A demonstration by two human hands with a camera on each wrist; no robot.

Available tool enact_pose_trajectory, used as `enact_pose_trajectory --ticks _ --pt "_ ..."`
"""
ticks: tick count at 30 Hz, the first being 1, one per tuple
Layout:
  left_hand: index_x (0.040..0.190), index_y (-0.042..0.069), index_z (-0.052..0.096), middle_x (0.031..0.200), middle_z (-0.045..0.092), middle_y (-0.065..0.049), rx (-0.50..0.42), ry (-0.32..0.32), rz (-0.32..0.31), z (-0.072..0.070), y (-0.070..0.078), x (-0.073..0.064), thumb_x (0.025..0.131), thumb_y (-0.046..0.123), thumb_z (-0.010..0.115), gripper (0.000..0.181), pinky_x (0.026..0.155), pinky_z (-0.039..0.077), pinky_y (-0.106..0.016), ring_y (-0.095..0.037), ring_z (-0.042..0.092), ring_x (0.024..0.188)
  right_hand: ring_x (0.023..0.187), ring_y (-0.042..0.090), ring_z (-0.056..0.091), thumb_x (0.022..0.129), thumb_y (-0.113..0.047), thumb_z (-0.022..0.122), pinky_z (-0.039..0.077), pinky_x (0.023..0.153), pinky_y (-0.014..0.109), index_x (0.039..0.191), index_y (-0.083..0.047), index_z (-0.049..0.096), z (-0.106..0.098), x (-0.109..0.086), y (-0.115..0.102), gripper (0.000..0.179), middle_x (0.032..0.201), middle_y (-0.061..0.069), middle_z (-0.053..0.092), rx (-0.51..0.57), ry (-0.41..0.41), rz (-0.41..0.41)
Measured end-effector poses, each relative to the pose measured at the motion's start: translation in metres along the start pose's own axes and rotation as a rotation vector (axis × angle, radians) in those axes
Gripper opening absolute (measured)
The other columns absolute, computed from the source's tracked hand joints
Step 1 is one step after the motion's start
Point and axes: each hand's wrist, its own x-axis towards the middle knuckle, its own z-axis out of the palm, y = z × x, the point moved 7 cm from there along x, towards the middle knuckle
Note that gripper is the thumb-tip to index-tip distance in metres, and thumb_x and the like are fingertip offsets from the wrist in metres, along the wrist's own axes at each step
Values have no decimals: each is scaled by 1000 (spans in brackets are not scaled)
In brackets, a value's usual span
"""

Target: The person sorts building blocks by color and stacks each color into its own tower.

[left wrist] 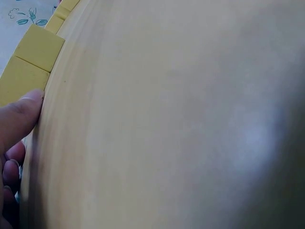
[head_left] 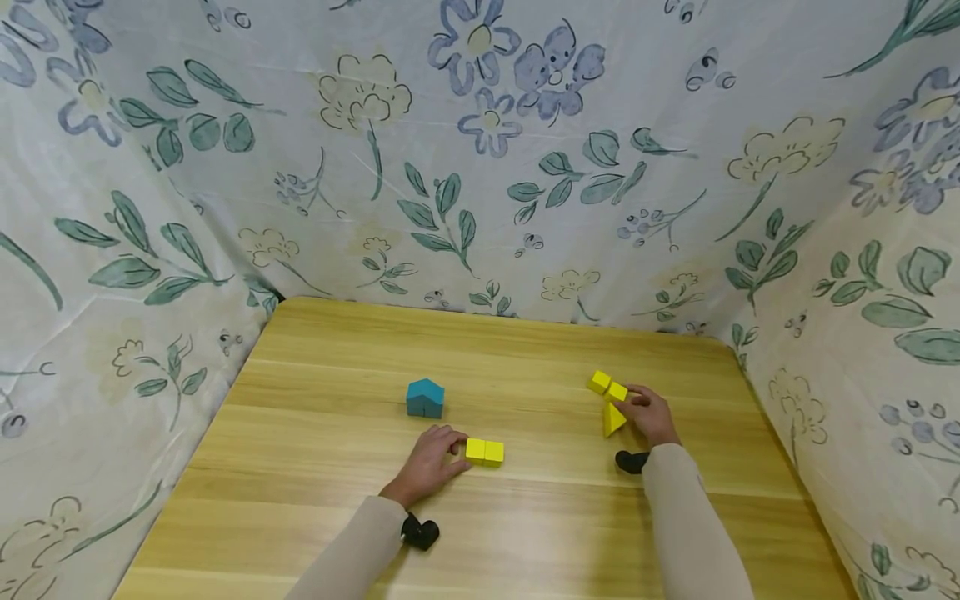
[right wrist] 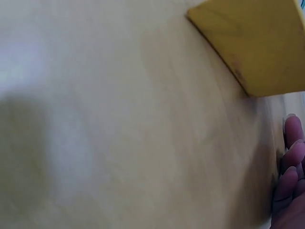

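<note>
Along the yellow pair (head_left: 484,452): uneven pressure could part its blocks.
Right side: tugging the middle block (head_left: 616,391) may nudge the triangle (head_left: 613,420) just beside it.
Left hand (head_left: 429,462): fingers pinch the pair's left block (head_left: 476,452), thumb at its near corner.
Right hand (head_left: 652,414): fingers narrow, pinching the middle block.
Sleeves (head_left: 693,517): slanting forward, inward over the worktop (head_left: 525,533).

On the table (head_left: 525,533) lies a cube pair (head_left: 484,452) — house shape (head_left: 425,400) behind-left, triangular block (head_left: 613,420) right.
</note>
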Motion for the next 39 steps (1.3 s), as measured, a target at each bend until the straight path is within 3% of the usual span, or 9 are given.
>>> enact_pose_trajectory --ticks 19,29,39 --pt "112 6 63 84 46 8 17 24 26 -1 2 -1 88 26 71 33 79 36 -32 -10 40 83 113 35 44 94 -26 64 38 95 45 138 3 47 -2 -9 8 55 125 25 47 22 62 -53" --pt "113 6 63 84 47 7 19 10 15 -1 2 -1 88 26 71 32 80 36 -33 -11 41 83 119 36 43 93 -31 66 35 101 48 142 2 42 -5 -18 9 64 132 24 46 88 83 -20" --pt "114 6 63 84 48 7 21 8 7 -2 3 -1 88 25 72 33 80 37 -33 -11 41 83 122 28 42 95 -33 62 36 97 37 145 -2 39 -12 -30 11 63 139 19 43 176 121 -6"
